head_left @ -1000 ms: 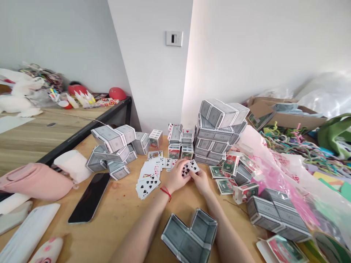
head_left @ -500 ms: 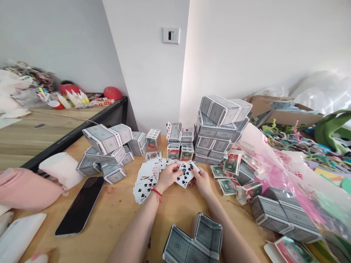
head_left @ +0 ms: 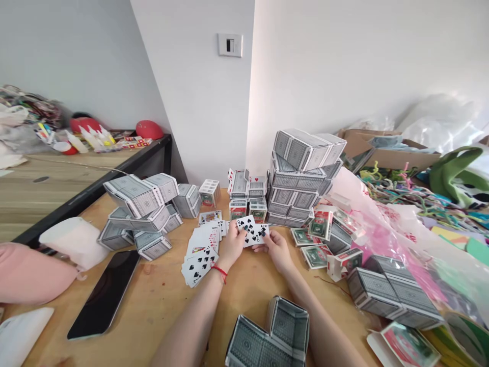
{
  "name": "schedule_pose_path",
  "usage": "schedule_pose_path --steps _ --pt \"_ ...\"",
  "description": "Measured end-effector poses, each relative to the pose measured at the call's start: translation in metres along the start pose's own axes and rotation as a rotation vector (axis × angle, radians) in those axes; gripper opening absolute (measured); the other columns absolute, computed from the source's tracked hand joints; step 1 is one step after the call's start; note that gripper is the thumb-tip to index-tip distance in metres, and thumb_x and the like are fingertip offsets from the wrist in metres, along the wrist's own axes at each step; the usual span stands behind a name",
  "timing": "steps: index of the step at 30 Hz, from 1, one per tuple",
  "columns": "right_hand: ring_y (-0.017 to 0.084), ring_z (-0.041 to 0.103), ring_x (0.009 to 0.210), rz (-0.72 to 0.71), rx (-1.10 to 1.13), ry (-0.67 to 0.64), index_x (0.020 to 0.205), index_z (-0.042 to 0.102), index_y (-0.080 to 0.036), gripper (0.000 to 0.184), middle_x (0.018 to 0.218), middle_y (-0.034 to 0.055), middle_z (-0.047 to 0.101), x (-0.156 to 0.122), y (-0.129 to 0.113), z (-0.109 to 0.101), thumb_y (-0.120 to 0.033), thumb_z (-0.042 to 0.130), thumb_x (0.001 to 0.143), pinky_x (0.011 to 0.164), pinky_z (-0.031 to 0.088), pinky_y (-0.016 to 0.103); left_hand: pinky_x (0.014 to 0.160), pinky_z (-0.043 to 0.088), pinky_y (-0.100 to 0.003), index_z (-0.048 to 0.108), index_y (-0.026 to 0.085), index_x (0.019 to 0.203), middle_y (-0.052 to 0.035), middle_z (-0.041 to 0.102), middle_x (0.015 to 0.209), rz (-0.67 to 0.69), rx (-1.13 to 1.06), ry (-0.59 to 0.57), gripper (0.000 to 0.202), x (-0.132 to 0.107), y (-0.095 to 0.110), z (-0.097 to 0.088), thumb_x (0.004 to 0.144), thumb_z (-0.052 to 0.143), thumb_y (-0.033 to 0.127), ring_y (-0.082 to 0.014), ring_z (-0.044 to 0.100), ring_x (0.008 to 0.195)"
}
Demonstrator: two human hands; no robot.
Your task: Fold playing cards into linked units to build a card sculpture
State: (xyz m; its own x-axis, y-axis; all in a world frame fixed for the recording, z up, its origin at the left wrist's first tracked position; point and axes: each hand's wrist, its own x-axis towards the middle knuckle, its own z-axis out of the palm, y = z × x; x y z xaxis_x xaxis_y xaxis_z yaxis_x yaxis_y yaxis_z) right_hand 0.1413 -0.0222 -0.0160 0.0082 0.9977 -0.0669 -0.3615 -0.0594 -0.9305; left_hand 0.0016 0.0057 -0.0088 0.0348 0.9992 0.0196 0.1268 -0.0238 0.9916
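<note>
Spread wider than a second ago, the spade cards now sit face-up between two hands that have drawn a little apart. They are held just in front of the foot of the tall stack of card packs, slightly to its left and above the table. The left hand pinches their left edge, thumb on the face; the right hand pinches the lower right corner. The pair's long axis runs hand to hand, neither hand nearer. Further left of the stack lies a loose fan of cards.
</note>
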Motion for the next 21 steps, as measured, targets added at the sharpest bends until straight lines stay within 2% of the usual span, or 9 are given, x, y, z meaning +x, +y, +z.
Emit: schedule_pose_path --steps 2,4,8,12,16,18,21 --pt "0.018 0.061 0.054 0.004 -0.033 -0.024 0.080 0.050 -0.020 0.030 0.067 0.0013 0.063 0.000 0.001 0.001 -0.046 0.061 0.070 0.046 0.049 0.030 0.069 0.042 -0.025 0.041 0.022 0.110 -0.0012 0.057 0.086 0.047 0.113 -0.018 0.031 -0.003 0.000 0.003 0.078 0.043 0.022 -0.0137 0.055 0.075" --pt "0.019 0.061 0.054 -0.003 -0.089 -0.025 0.084 0.049 -0.020 0.031 0.065 0.0011 0.063 0.000 0.002 0.001 -0.046 0.059 0.071 0.044 0.048 0.030 0.068 0.042 -0.023 0.040 0.022 0.110 -0.0014 0.056 0.088 0.105 0.142 -0.076 0.030 -0.005 0.002 0.006 0.080 0.040 0.021 -0.0131 0.054 0.077" --pt "0.017 0.060 0.050 -0.029 -0.131 0.026 0.090 0.048 -0.021 0.032 0.069 0.0015 0.064 0.002 0.004 -0.005 -0.045 0.059 0.072 0.044 0.049 0.029 0.054 0.039 -0.021 0.049 0.020 0.082 0.0024 0.049 0.067 0.068 0.116 -0.237 0.012 -0.004 0.007 0.008 0.081 0.041 0.029 -0.0108 0.046 0.058" --pt "0.015 0.059 0.051 -0.038 -0.094 0.063 0.094 0.047 -0.021 0.035 0.076 0.0022 0.065 0.005 0.004 -0.011 -0.045 0.060 0.071 0.044 0.049 0.028 0.054 0.038 -0.021 0.050 0.017 0.070 0.0021 0.047 0.063 0.025 -0.039 -0.303 0.021 0.001 0.010 0.001 0.080 0.044 0.035 -0.0100 0.045 0.057" --pt "0.016 0.059 0.057 -0.035 -0.169 0.035 0.086 0.053 -0.018 0.032 0.073 0.0027 0.064 0.005 0.001 -0.017 -0.044 0.062 0.069 0.049 0.051 0.029 0.056 0.037 -0.022 0.048 0.015 0.061 0.0026 0.046 0.059 -0.012 -0.124 -0.382 0.021 0.006 0.005 -0.007 0.075 0.050 0.030 -0.0094 0.045 0.057" --pt "0.016 0.058 0.059 -0.044 -0.211 0.021 0.082 0.055 -0.017 0.031 0.072 0.0030 0.064 0.005 0.000 -0.019 -0.044 0.064 0.067 0.054 0.051 0.030 0.056 0.037 -0.022 0.050 0.015 0.061 0.0024 0.048 0.059 -0.026 -0.135 -0.393 0.020 0.008 0.002 -0.010 0.074 0.051 0.030 -0.0095 0.046 0.057" --pt "0.018 0.059 0.063 -0.051 -0.255 0.015 0.080 0.057 -0.017 0.031 0.073 0.0038 0.066 0.006 0.001 -0.022 -0.044 0.064 0.066 0.060 0.050 0.032 0.053 0.034 -0.021 0.051 0.014 0.061 0.0027 0.049 0.057 0.008 -0.069 -0.343 0.020 0.010 -0.002 -0.010 0.073 0.053 0.030 -0.0087 0.044 0.054"
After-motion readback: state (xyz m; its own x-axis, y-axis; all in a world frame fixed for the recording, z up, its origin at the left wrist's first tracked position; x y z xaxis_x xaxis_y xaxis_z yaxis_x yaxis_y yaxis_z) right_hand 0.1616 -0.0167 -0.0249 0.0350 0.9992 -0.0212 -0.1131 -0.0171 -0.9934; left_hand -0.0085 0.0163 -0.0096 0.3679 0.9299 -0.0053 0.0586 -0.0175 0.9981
